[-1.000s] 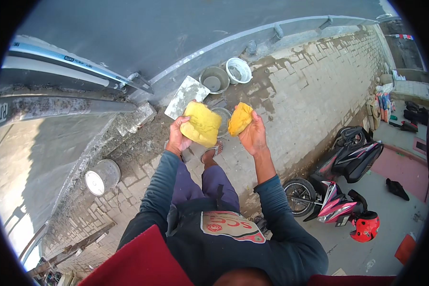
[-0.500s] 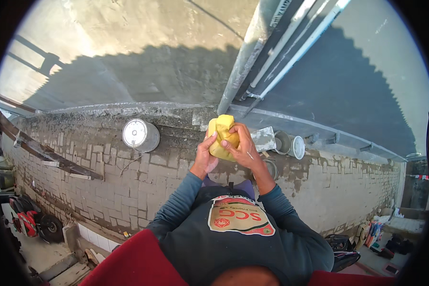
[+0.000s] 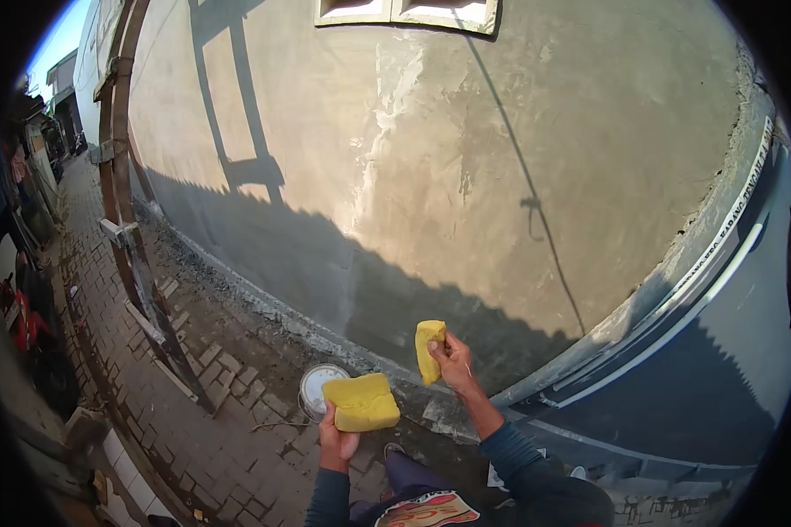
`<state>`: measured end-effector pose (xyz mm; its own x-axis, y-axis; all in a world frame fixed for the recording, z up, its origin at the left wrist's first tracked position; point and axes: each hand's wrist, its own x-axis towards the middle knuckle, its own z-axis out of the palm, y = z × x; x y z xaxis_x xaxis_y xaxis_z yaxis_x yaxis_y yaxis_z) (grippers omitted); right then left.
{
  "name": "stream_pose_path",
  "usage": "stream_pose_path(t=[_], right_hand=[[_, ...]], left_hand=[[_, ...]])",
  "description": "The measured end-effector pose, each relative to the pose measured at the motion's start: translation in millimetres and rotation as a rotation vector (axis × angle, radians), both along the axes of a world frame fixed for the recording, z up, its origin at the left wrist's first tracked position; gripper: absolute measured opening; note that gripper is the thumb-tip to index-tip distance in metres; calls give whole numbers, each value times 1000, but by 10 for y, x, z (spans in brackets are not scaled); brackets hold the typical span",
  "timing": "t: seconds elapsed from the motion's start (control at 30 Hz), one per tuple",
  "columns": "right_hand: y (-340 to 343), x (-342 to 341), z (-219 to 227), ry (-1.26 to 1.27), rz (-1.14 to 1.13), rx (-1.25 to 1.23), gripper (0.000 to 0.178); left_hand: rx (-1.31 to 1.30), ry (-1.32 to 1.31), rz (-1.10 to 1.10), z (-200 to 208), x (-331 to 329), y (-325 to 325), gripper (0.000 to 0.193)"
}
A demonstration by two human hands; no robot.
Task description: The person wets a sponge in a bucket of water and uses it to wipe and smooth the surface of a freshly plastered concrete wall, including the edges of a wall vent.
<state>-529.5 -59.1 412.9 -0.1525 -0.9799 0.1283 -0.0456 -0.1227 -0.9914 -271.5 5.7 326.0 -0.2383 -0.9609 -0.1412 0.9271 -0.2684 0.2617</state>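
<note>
My left hand (image 3: 339,441) grips a thick yellow sponge block (image 3: 365,403) from below, its broad face turned up. A smaller, narrower yellow sponge piece (image 3: 429,353) is pinched upright in my right hand (image 3: 453,362). The two pieces are apart, with the right one higher and farther out. Beyond them stands a plastered grey wall (image 3: 492,211), lit above and shaded below; neither sponge appears to touch it.
A white-lidded bucket (image 3: 315,386) stands behind the larger sponge, at the wall's foot. Wooden ladder-like posts (image 3: 127,202) lean at the left over brick paving (image 3: 237,439). Pipes (image 3: 677,329) run along the right corner. A vent frame (image 3: 404,12) is high on the wall.
Both hands were together around the yellow sponge; now they are apart, each with a piece. The view has swung up and left toward the wall.
</note>
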Motion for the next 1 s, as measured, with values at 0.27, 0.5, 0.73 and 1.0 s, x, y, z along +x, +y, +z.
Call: stream_pose_path(t=[0.27, 0.5, 0.73, 1.0], right_hand=[[-2092, -349, 2980, 789, -539, -1050, 31], [-3720, 338, 3848, 1119, -1145, -1264, 25], [-3879, 869, 3462, 1538, -637, -1301, 26], [-3657, 655, 3679, 1546, -556, -996, 26]], left_hand=[[45, 26, 213, -678, 1149, -690, 49], [161, 42, 268, -893, 1584, -1022, 48], [169, 10, 211, -903, 1830, -1920, 55], [91, -112, -210, -832, 2396, -3056, 53]])
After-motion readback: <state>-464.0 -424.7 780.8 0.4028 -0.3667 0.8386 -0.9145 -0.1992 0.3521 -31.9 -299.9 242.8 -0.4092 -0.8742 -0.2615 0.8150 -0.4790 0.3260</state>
